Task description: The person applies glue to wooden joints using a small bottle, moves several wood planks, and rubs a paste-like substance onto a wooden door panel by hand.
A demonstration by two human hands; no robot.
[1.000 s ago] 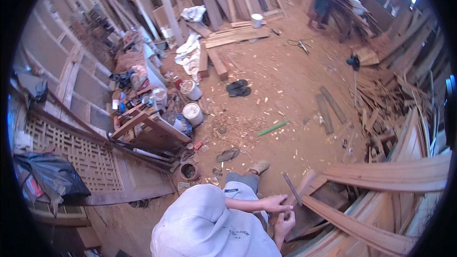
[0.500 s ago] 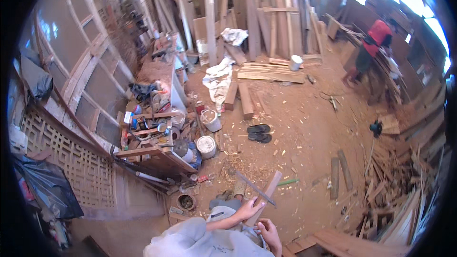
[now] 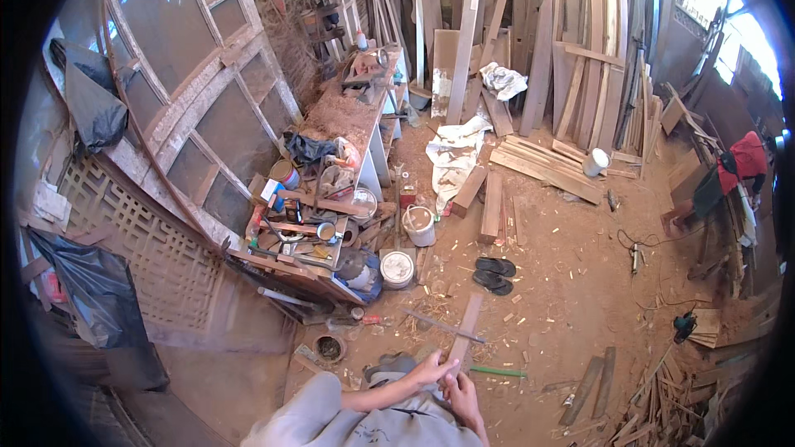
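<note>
Holding the wooden strip (image 3: pixel 469 319) by its near end, just in front of the lap, far end pointing away above the littered floor (image 3: pixel 546 314); left hand (image 3: pixel 431 369) is clamping that near end; right hand (image 3: pixel 462 397) is meeting it there — hands together, but can't tell if the right is gripping wood or only resting against it; a thin dark bar (image 3: pixel 439 323) is crossing the strip beyond the fingers, sticking out mostly to the left; fixed or loose at the crossing, can't tell.

Handling-wise: both hands are sitting at one end, so the bar's overhang is probably adding twist at the grip; I'd be sliding the left hand nearer the crossing and letting the right steady the butt end; if the bar is loose, a finger should be pinning it — otherwise it's likely slipping; I'd be checking the angle up close, since the lens is bending edges; black sandals (image 3: pixel 494 275) and a green strip (image 3: pixel 498 372) are lying on the floor, apart from the hands.
</note>
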